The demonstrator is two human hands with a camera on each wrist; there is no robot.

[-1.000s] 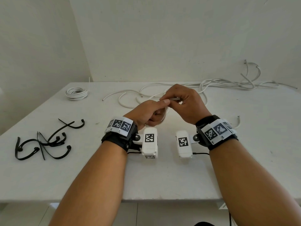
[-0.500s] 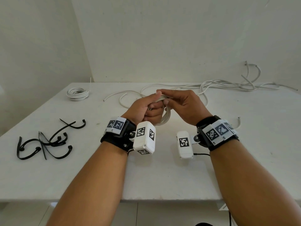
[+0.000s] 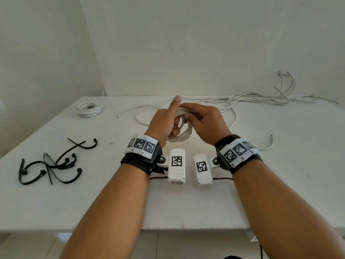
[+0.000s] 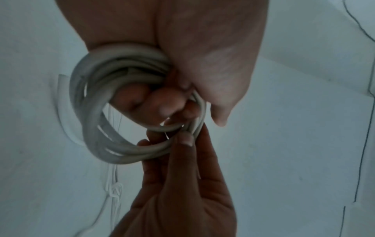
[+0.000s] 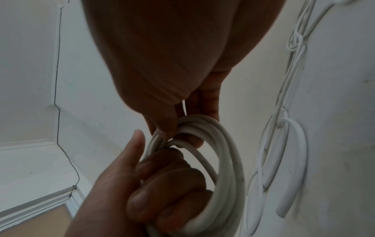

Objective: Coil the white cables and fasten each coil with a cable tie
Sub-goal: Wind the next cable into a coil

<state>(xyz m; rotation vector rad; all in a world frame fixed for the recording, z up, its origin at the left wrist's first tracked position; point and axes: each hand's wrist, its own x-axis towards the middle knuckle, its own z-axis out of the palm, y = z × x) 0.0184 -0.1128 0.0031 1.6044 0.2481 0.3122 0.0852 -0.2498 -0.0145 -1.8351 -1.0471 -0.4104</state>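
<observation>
Left hand [image 3: 164, 124] is gripping a coil [image 3: 180, 133] of white cable above the counter [image 3: 186, 202]; its fingers [image 5: 162, 162] are curling through the loops from inside, while its thumb is pointing straight up, clear of the cable. Right hand [image 3: 205, 122] is meeting it from the opposite side, thumb and fingertips [image 4: 185, 139] pinching the bundled turns at the top of the coil. The coil is hanging between both hands, its lower loops drooping below the left palm. No tie is showing on it.

Beyond the hands, loose cable [image 3: 233, 116] is lying in curves on the counter and running right into a tangle [image 3: 261, 98] against the wall, several ends standing up there. One cable end [image 3: 268, 144] is lying just right of the right wrist. Far left of the left hand, at the back, a second coil [image 3: 88, 109] is resting flat. Left and nearer, well apart from the hands, black ties [image 3: 52, 163] are lying in a loose heap.

Counter is white, set in a corner of plain white walls.
</observation>
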